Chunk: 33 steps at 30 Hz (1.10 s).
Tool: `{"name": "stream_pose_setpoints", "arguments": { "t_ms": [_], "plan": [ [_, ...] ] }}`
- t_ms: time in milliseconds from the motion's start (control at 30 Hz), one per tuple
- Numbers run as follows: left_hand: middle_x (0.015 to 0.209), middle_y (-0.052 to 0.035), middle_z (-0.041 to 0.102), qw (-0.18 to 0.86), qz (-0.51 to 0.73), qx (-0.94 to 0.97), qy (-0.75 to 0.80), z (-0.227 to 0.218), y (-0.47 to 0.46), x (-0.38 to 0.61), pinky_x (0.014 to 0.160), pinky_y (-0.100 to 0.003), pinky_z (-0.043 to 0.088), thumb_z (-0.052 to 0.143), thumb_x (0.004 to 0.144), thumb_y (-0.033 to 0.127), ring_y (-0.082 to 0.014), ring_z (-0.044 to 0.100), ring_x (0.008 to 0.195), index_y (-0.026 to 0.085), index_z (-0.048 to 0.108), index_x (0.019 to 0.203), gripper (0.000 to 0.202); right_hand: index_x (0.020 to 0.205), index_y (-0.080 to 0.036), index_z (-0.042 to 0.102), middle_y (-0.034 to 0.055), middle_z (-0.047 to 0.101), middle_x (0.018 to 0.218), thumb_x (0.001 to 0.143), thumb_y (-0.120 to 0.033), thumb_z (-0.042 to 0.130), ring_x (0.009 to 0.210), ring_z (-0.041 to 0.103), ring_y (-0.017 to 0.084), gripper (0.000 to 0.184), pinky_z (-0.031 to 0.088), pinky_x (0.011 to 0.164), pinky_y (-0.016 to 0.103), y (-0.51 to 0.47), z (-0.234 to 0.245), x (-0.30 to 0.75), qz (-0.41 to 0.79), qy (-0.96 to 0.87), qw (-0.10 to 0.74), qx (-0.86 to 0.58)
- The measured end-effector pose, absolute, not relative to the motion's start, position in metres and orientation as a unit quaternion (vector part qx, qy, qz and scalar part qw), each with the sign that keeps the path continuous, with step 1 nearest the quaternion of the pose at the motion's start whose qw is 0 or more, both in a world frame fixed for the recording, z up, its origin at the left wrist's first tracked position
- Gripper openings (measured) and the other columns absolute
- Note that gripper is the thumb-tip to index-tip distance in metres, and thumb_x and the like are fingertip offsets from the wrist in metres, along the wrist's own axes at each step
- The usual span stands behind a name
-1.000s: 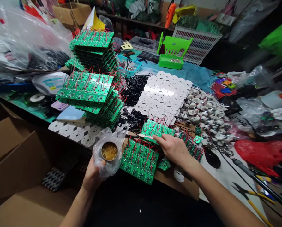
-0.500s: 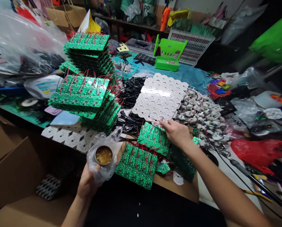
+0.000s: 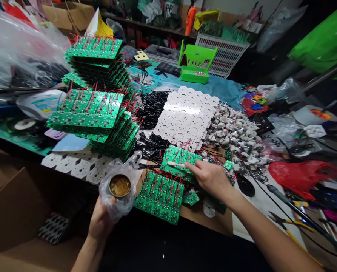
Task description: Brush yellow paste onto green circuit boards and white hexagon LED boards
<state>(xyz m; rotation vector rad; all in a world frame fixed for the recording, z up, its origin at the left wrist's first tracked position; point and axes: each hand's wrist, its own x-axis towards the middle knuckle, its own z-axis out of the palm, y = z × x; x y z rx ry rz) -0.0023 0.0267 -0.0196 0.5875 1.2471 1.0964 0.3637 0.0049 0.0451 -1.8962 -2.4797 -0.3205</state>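
Note:
My left hand (image 3: 102, 217) is closed round a small round tin (image 3: 119, 185) wrapped in a clear plastic bag (image 3: 106, 190). Amber, waxy stuff lies inside the tin, whose open top faces up. Between the fingers of my right hand (image 3: 210, 176) is a slim pale stick with a white tip (image 3: 172, 164), perhaps a brush or swab. Its tip is over a green circuit board panel (image 3: 182, 153) with red wires. Nearer to me lies another circuit board panel (image 3: 159, 198) with red and black wires, partly past the table edge.
Tall stacks of wired green boards (image 3: 86, 109) stand at left. White perforated sheets (image 3: 188, 113) lie beyond my right hand, beside black cables (image 3: 153, 109) and a heap of small white parts (image 3: 236, 132). A soldering iron (image 3: 281, 196) and yellow-handled pliers (image 3: 291, 223) are at right.
My right hand has come down and nearer across the upper board panel, and the white-tipped stick now shows clearly. The left hand keeps its hold on the tin. The view has shifted slightly.

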Motion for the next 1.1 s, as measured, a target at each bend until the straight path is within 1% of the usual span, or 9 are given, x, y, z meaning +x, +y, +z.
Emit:
{"name": "stream_pose_setpoints", "arguments": {
  "t_ms": [100,167,300,433,500,667,833,967,1100],
  "plan": [
    [0.092,-0.0062,0.071,0.639,0.484,0.218,0.557,-0.016,0.027,-0.002,0.072,-0.046,0.06,0.084,0.054,0.048,-0.0277,0.067,0.076,0.024,0.067,0.101,0.055,0.123,-0.029,0.068,0.0033,0.057,0.072,0.097,-0.017,0.044,0.06,0.039,0.013,0.038,0.014,0.054,0.031,0.029,0.045,0.38,-0.136,-0.742,-0.015,-0.657],
    [0.086,-0.0043,0.07,0.633,0.486,0.212,0.564,-0.016,0.026,-0.005,0.067,-0.044,0.059,0.083,0.054,0.049,-0.0252,0.065,0.07,0.025,0.066,0.096,0.051,0.123,-0.029,0.068,0.004,0.059,0.075,0.097,-0.018,0.044,0.062,0.04,0.013,0.037,0.014,0.054,0.031,0.035,0.047,0.387,-0.144,-0.724,-0.014,-0.675],
    [0.087,-0.0027,0.068,0.627,0.482,0.22,0.571,-0.02,0.025,-0.01,0.07,-0.043,0.056,0.079,0.06,0.047,-0.0247,0.063,0.075,0.024,0.064,0.097,0.046,0.123,-0.029,0.068,0.0028,0.057,0.073,0.099,-0.021,0.043,0.061,0.038,0.013,0.035,0.014,0.055,0.031,0.013,0.05,0.377,-0.134,-0.764,0.019,-0.631],
    [0.083,-0.002,0.068,0.633,0.489,0.198,0.567,-0.015,0.027,-0.003,0.065,-0.035,0.057,0.083,0.054,0.042,-0.0205,0.062,0.072,0.022,0.062,0.084,0.042,0.121,-0.025,0.067,0.002,0.055,0.071,0.1,-0.019,0.043,0.061,0.036,0.013,0.033,0.018,0.055,0.029,-0.017,0.046,0.353,-0.104,-0.82,0.041,-0.561],
    [0.085,-0.0029,0.069,0.646,0.487,0.194,0.555,-0.01,0.028,0.001,0.062,-0.032,0.057,0.085,0.051,0.041,-0.0198,0.064,0.072,0.022,0.062,0.084,0.045,0.119,-0.024,0.068,0.0022,0.055,0.07,0.1,-0.017,0.043,0.062,0.037,0.013,0.033,0.018,0.055,0.029,-0.017,0.043,0.35,-0.105,-0.817,0.039,-0.565],
    [0.083,-0.0056,0.07,0.66,0.472,0.222,0.541,-0.007,0.029,0.0,0.06,-0.035,0.058,0.085,0.052,0.042,-0.0223,0.065,0.068,0.021,0.065,0.092,0.05,0.121,-0.026,0.069,0.0029,0.056,0.072,0.099,-0.019,0.043,0.061,0.039,0.013,0.034,0.015,0.054,0.03,-0.006,0.046,0.37,-0.128,-0.746,0.049,-0.652],
    [0.085,-0.005,0.071,0.658,0.479,0.227,0.535,-0.008,0.029,-0.001,0.067,-0.036,0.06,0.085,0.053,0.043,-0.0228,0.066,0.073,0.021,0.066,0.099,0.054,0.122,-0.028,0.068,0.002,0.056,0.072,0.099,-0.021,0.045,0.062,0.039,0.013,0.034,0.016,0.055,0.03,-0.03,0.049,0.374,-0.079,-0.782,0.037,-0.617],
    [0.086,-0.0068,0.072,0.662,0.482,0.223,0.528,-0.006,0.03,0.006,0.065,-0.036,0.061,0.087,0.05,0.044,-0.0233,0.067,0.073,0.02,0.068,0.098,0.057,0.122,-0.026,0.068,0.0029,0.055,0.071,0.1,-0.019,0.041,0.062,0.038,0.013,0.035,0.017,0.056,0.031,-0.03,0.046,0.371,-0.117,-0.786,0.015,-0.606],
    [0.079,-0.0055,0.071,0.655,0.487,0.225,0.532,-0.007,0.03,0.005,0.063,-0.037,0.062,0.087,0.049,0.044,-0.0239,0.067,0.069,0.02,0.068,0.094,0.055,0.121,-0.025,0.069,0.0049,0.058,0.073,0.1,-0.017,0.041,0.064,0.041,0.014,0.036,0.016,0.056,0.032,0.002,0.049,0.382,-0.153,-0.736,-0.017,-0.66]
  ]
}}
